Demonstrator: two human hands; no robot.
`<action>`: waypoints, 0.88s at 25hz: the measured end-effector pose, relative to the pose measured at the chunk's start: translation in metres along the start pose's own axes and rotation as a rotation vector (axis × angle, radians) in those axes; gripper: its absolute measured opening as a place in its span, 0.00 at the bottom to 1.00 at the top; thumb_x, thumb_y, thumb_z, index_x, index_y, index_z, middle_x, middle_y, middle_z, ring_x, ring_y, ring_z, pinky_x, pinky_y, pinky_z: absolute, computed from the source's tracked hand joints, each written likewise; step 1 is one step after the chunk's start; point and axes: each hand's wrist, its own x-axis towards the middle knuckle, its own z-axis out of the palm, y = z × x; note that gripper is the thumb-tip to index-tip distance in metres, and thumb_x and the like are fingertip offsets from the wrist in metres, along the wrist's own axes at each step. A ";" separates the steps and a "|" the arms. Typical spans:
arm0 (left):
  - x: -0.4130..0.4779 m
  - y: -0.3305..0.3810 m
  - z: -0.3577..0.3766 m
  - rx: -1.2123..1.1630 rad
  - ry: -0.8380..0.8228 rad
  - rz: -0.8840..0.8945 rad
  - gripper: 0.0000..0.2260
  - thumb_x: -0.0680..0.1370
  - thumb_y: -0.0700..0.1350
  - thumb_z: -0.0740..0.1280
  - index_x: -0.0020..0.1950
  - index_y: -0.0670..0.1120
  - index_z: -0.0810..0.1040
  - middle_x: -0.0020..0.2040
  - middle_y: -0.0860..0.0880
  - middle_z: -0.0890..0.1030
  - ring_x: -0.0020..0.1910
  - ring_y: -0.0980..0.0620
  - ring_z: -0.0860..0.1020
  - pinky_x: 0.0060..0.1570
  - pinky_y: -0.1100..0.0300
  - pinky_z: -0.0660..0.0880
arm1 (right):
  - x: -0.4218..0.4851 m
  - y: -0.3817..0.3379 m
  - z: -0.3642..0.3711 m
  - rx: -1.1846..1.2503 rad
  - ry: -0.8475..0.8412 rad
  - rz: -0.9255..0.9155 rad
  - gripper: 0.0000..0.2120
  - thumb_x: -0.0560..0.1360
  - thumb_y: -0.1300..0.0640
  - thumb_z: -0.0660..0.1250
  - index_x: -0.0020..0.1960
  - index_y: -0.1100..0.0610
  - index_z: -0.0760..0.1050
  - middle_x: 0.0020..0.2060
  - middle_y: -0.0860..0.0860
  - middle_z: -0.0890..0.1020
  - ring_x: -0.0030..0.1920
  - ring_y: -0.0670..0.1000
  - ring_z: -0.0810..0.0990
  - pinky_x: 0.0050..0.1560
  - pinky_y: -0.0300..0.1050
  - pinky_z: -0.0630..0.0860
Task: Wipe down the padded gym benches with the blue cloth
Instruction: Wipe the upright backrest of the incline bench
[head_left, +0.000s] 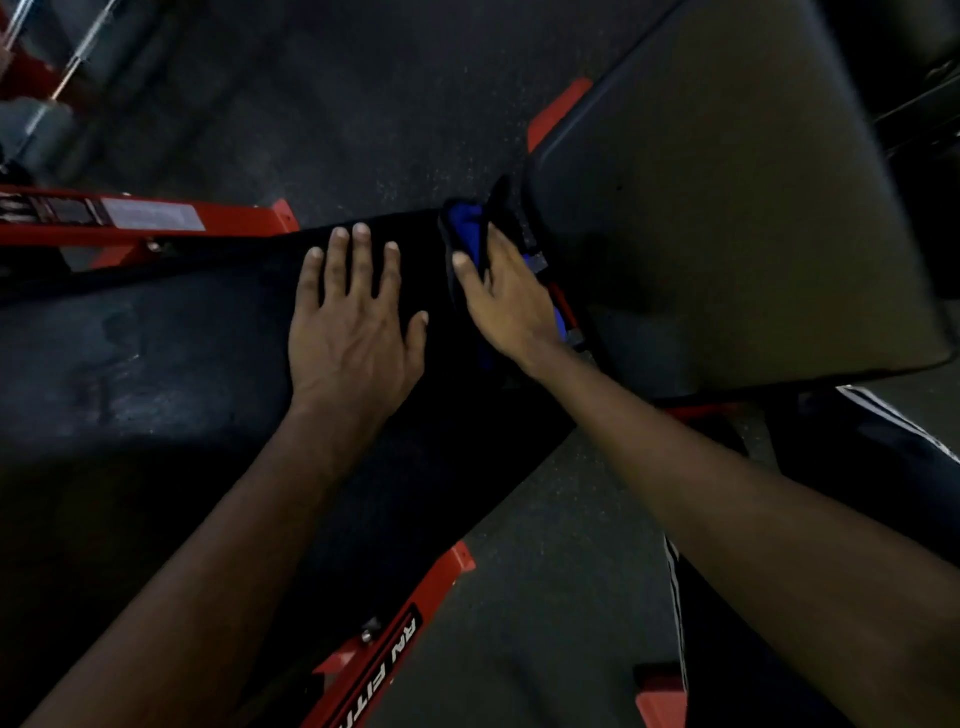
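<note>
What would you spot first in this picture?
The bright blue cloth, held by the right hand in the gap between the big upper bench pad and the dark lower pad. Next, the left hand lying flat with spread fingers on the lower pad, and the red bench frame at the left.

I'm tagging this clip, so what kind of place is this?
Most likely a gym: a padded bench on a red frame, speckled rubber floor, and what looks like a barbell at top left.
</note>
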 end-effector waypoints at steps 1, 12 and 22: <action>0.000 0.000 0.000 -0.008 0.007 0.005 0.32 0.83 0.60 0.50 0.82 0.43 0.53 0.81 0.37 0.52 0.81 0.40 0.50 0.79 0.44 0.47 | -0.021 0.008 0.001 -0.008 -0.007 0.009 0.32 0.83 0.39 0.53 0.82 0.54 0.55 0.80 0.48 0.59 0.79 0.49 0.59 0.75 0.47 0.62; 0.014 0.007 0.002 0.025 -0.057 0.039 0.32 0.83 0.61 0.48 0.83 0.47 0.49 0.82 0.38 0.47 0.81 0.41 0.46 0.79 0.46 0.43 | 0.026 -0.016 0.006 0.082 0.023 0.102 0.29 0.84 0.42 0.54 0.80 0.55 0.57 0.80 0.51 0.61 0.79 0.55 0.59 0.76 0.54 0.61; 0.031 0.019 0.001 0.036 -0.099 0.097 0.34 0.82 0.64 0.45 0.83 0.46 0.46 0.82 0.38 0.45 0.81 0.42 0.44 0.79 0.47 0.44 | 0.009 0.000 0.010 0.077 0.046 0.194 0.31 0.84 0.41 0.53 0.80 0.59 0.57 0.79 0.54 0.62 0.78 0.56 0.61 0.74 0.57 0.65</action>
